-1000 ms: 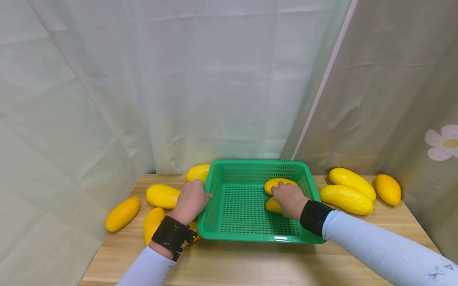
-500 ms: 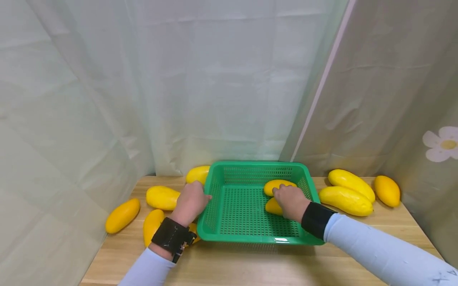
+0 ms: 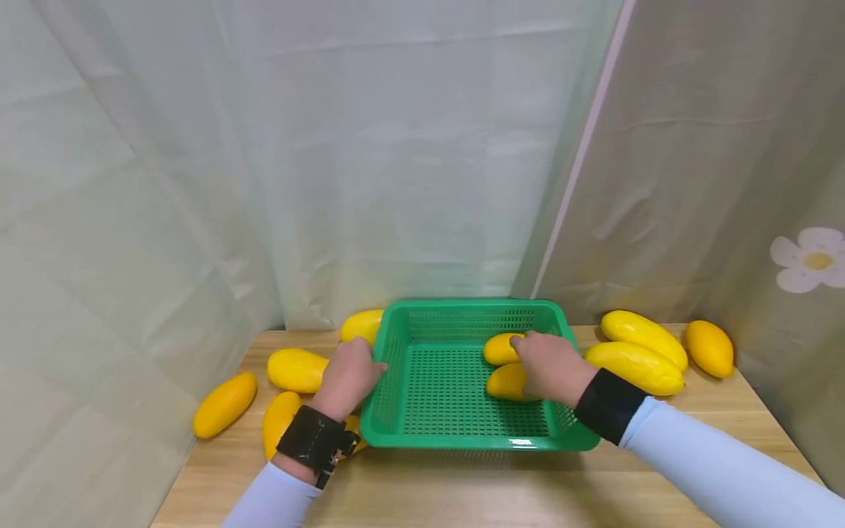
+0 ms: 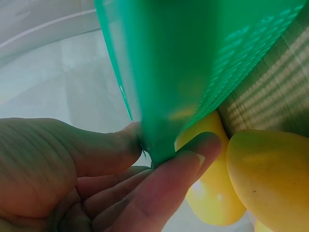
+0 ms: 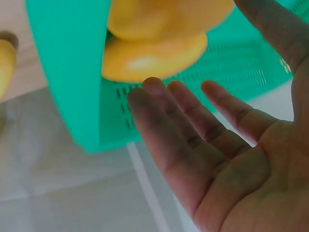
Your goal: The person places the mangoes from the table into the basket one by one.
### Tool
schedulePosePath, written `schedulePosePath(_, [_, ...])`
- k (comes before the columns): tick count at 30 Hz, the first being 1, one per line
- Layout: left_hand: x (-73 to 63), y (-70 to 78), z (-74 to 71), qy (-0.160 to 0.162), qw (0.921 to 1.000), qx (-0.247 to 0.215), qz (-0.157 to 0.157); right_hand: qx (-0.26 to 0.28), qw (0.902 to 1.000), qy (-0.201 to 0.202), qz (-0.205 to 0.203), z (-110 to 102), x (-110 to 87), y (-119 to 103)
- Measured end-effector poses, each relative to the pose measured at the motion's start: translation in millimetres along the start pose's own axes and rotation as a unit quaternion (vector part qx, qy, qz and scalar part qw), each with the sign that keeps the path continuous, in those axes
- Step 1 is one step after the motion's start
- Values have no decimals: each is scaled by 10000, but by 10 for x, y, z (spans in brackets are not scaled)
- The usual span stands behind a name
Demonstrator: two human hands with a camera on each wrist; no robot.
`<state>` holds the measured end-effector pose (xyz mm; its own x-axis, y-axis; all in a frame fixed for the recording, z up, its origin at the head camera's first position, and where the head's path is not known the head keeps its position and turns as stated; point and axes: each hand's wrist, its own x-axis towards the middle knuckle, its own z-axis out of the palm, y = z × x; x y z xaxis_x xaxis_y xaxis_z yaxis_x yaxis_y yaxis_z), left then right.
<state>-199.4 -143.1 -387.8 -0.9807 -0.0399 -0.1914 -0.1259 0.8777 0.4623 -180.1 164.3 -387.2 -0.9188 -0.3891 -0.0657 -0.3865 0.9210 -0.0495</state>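
My left hand [image 3: 350,375] pinches the left rim of a green plastic basket [image 3: 462,441], thumb and fingers on either side of it, as the left wrist view shows. Inside the basket, toward its right side, lie two orange-yellow mangoes, a far mango [image 3: 499,349] and a near mango [image 3: 507,382]. Over their right ends is my right hand [image 3: 557,367], which partly hides them in the head view. In the right wrist view, its fingers [image 5: 161,135] are spread and relaxed, with nothing gripped.
Two long yellow fruits [image 3: 637,367] and a mango [image 3: 709,348] lie right of the basket. Several more yellow fruits lie on the left, among them a mango [image 3: 226,405] at the wooden table's [image 3: 422,499] left edge. Pale curtains [image 3: 396,183] hang behind.
My right hand has let go of the near mango and drawn slightly up and right, uncovering more of it. The left hand stays on the basket rim.
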Motion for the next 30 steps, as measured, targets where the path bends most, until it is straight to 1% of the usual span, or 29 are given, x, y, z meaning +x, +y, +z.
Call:
schedulePosePath(3, [7,-3,1,32,10000,20,48,262,9995,156,130,-147,-61,76])
schedulePosePath(7, [14,-10,3,110,9998,85,116,398,9959,774,234,-288,-142,232])
schedulePosePath(11, [16,-18,4,86,9999,91,92,693,9860,1483,319,-354,-247,443])
schedulePosePath(15, [15,-21,8,76,9998,160,72,940,9754,1925,529,-365,-387,670])
schedulePosePath(18, [15,-28,8,126,9996,223,77,1007,9708,2028,796,-340,-488,823])
schedulePosePath(22, [24,-21,6,111,9996,228,115,1024,9682,1969,1151,-243,-622,1029])
schedulePosePath(26, [37,-13,5,61,9996,242,114,954,9702,1766,1359,-51,-735,1204])
schedulePosePath(30, [41,-14,0,21,9995,305,90,829,9732,1523,1513,171,-803,1330])
